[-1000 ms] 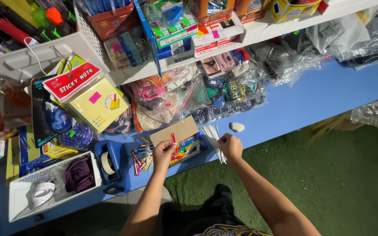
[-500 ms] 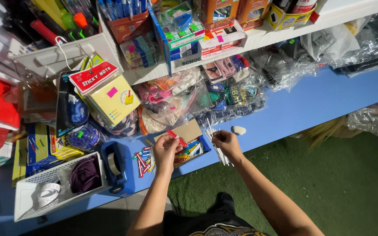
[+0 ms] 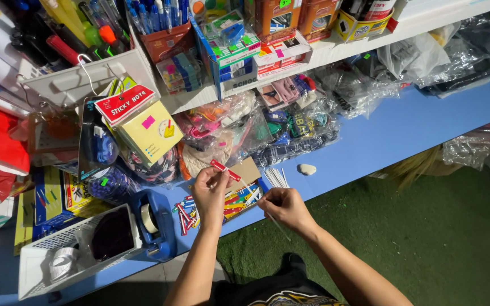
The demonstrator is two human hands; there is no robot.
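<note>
My left hand [image 3: 210, 192] pinches a small red stick-shaped item [image 3: 224, 169] and holds it up over an open cardboard box [image 3: 244, 195] full of colourful sticks. Just to the right, my right hand [image 3: 285, 208] is closed on a thin clear plastic sleeve [image 3: 276, 225] that pokes out below the fingers. More clear sleeves [image 3: 275, 177] lie in a bundle on the blue counter [image 3: 392, 133] right behind that hand. Several loose red and blue sticks [image 3: 185, 209] lie left of the box.
A blue tape dispenser [image 3: 153, 222] and a white basket [image 3: 69, 249] stand at the front left. A white pebble-like lump [image 3: 307, 169] lies on the counter. Hanging yellow sticky-note packs [image 3: 143, 127], bagged goods and white shelves [image 3: 324, 52] with stationery fill the back. Green turf [image 3: 404, 232] covers the floor.
My left hand has lifted the red stick from the box and raised it. My right hand has come away from the bundle of sleeves toward me, now holding one sleeve.
</note>
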